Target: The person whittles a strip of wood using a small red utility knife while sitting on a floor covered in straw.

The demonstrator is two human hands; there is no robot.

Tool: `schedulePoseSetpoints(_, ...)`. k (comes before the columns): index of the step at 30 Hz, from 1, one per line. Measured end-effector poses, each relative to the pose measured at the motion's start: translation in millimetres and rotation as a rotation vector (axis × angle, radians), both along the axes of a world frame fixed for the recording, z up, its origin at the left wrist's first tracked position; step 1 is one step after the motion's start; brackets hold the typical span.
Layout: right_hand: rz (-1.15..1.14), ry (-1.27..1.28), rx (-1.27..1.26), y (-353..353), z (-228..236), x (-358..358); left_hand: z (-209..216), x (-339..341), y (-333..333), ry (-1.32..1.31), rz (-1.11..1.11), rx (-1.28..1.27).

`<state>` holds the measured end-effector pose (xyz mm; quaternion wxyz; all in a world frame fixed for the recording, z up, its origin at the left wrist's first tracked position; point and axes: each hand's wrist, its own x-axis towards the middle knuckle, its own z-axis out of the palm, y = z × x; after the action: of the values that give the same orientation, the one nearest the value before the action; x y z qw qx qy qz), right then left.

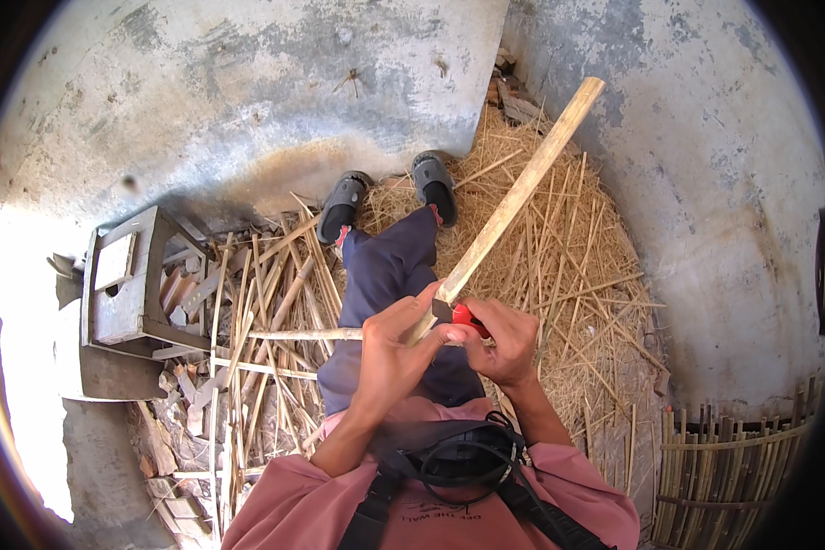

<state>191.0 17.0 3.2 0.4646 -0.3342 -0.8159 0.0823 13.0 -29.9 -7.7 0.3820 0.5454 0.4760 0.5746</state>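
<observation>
A long, pale bamboo strip [522, 192] slants up and to the right from my hands, over my lap. My left hand [390, 339] is closed around its near end, the thumb pressed close to the right hand. In my right hand [507, 341] is a small tool with a red handle [468, 318], the fingers wrapped round it. A dark, flat piece beside the red handle lies against the strip; its exact kind is partly hidden by my fingers. A thinner strip [307, 335] reaches out to the left from behind my left wrist.
Shavings [559, 247] and thin sticks cover the floor right of my legs. Bamboo lengths [257, 321] pile up on the left, beside a weathered wooden box [124, 284]. Worn walls [687, 183] stand ahead and right. A slatted bamboo panel [729, 477] is at lower right.
</observation>
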Motion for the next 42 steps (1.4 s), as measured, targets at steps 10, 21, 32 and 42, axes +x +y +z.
schedulePoseSetpoints(10, -0.058, 0.027, 0.007, -1, -4, -4, 4, 7, -4, -0.052, 0.075, -0.058)
schedulePoseSetpoints(21, 0.001, -0.062, 0.053, 9, 11, 1, 16, -3, -1, 0.163, 0.105, 0.055)
schedulePoseSetpoints(32, -0.069, -0.007, 0.062, 5, 7, -5, 14, -1, 3, 0.148, 0.140, -0.002)
schedulePoseSetpoints(42, -0.319, 0.186, 0.054, 31, 16, 12, 11, 4, -8, 0.166, 0.148, -0.016)
